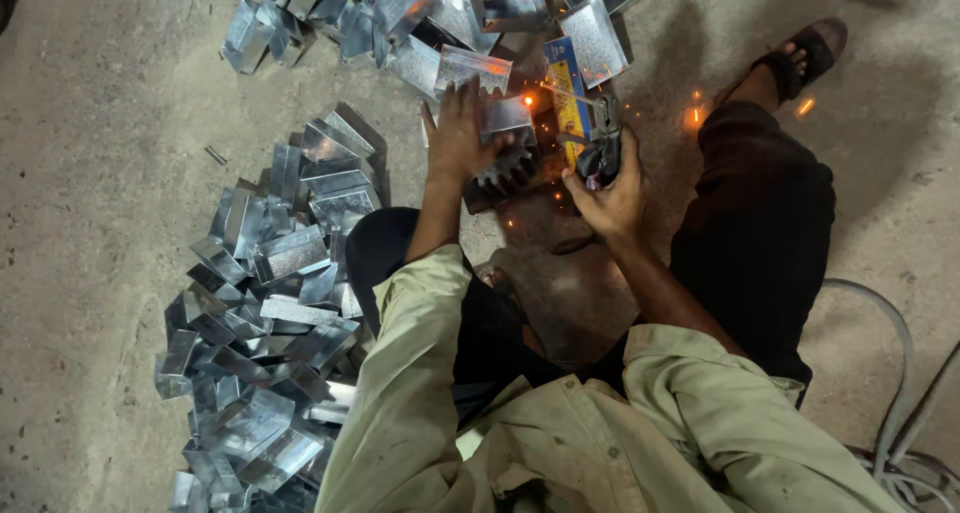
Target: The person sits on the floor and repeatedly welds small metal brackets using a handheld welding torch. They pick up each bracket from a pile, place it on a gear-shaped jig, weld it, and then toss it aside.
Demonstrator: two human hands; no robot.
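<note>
Khaki sleeve (420,373), left hand (458,138) on galv. bracket (503,115) (shiny, folded)

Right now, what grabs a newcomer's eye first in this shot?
The orange sparks at top centre, where the right hand holds a welding holder to a galvanised sheet-metal piece that the left hand presses down. Next, the big heap of shiny folded metal pieces on the concrete floor at the person's left, with a second heap along the top edge.
</note>
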